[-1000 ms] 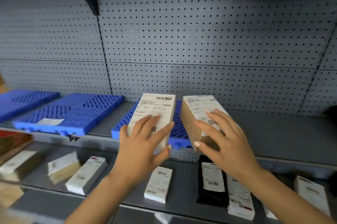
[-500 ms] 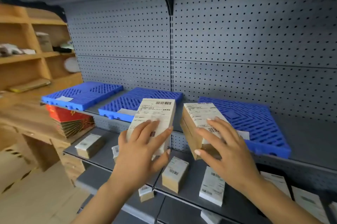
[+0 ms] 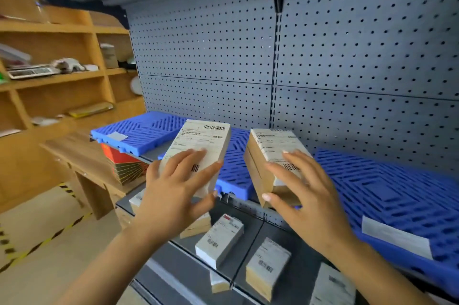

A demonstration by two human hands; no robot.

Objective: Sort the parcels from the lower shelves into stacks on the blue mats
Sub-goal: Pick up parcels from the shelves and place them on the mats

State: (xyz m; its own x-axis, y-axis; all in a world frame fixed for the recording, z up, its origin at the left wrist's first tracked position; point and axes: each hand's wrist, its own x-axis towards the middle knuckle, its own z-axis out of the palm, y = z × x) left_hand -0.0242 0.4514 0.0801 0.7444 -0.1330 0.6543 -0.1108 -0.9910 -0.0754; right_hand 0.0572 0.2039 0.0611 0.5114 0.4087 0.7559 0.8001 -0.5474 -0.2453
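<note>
Head view: left hand [image 3: 173, 193] clasps the left box [image 3: 203, 140], right hand [image 3: 310, 202] the right box [image 3: 270, 145], long axes pointing away; the middle mat [image 3: 236, 175] lies just beyond both

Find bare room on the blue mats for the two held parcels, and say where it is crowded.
The right mat is bare from the parcel in the right hand to the mat's white label. The left mat is bare behind its label. The lower shelf is crowded with parcels.
</note>
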